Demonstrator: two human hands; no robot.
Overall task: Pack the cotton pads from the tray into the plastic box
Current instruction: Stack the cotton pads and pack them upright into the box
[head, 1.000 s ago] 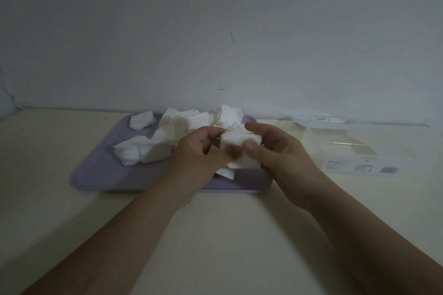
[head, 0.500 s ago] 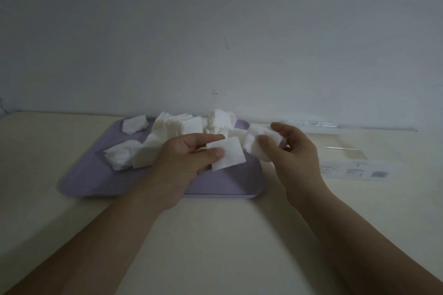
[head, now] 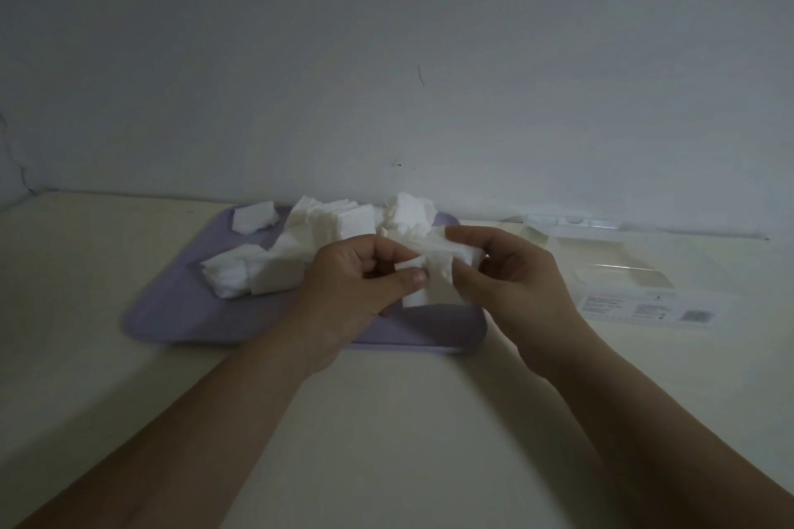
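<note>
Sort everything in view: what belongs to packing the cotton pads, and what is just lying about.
Belongs to the job:
purple tray; loose cotton pads on it; held pads, gripped by left hand and right hand; clear plastic box.

Just there:
table; wall.

Cotton pads [head: 326, 228]: white squares in loose heaps, frame centre, on lilac tray [head: 172, 314]. One small stack [head: 438, 271] above the tray's right part, pinched between left hand [head: 356, 283] and right hand [head: 515, 283]. Clear plastic box [head: 644, 307] right of tray, label on near side.
</note>
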